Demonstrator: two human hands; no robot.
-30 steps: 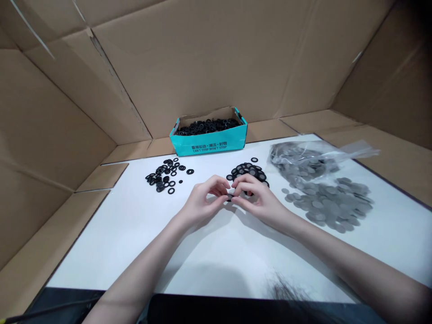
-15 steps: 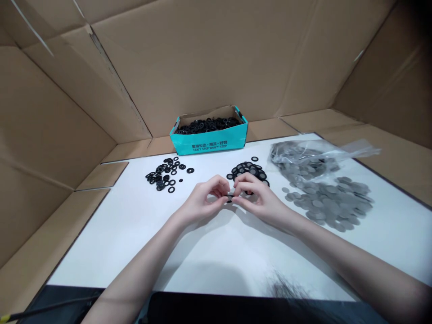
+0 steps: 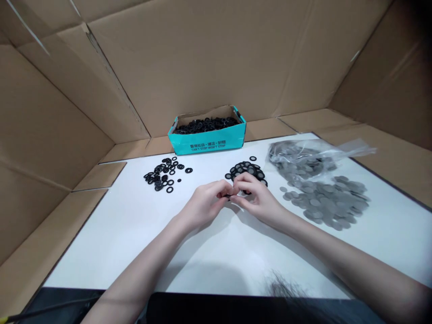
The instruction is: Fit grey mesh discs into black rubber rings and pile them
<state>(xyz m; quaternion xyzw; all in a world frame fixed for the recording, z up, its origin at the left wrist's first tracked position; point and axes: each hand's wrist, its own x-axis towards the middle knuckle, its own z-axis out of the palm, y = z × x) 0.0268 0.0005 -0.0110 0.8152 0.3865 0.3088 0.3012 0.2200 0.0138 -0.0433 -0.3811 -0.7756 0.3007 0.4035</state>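
Between my two hands, just above the white table, is a black rubber ring [image 3: 228, 197], mostly covered by my fingertips. My left hand [image 3: 209, 200] grips its left side with thumb and fingers. On the other side, my right hand [image 3: 253, 195] pinches the ring too, its fingertips meeting those of the left. Right behind my hands lies a pile of black rings with grey discs in them [image 3: 243, 168]. To the left is a loose heap of plain black rings [image 3: 160, 174]. Flat grey mesh-like discs [image 3: 326, 202] are spread out to the right.
A turquoise cardboard box [image 3: 209, 143] full of black rings stands at the back of the white table [image 3: 135, 252]. A clear plastic bag [image 3: 303, 157] with more grey discs lies at the back right. Cardboard walls [image 3: 202, 58] enclose the table's back and sides.
The fingers of both hands have closed in tighter around the ring, which shows less now. My left hand has tilted slightly inward. The whole view has shifted slightly.
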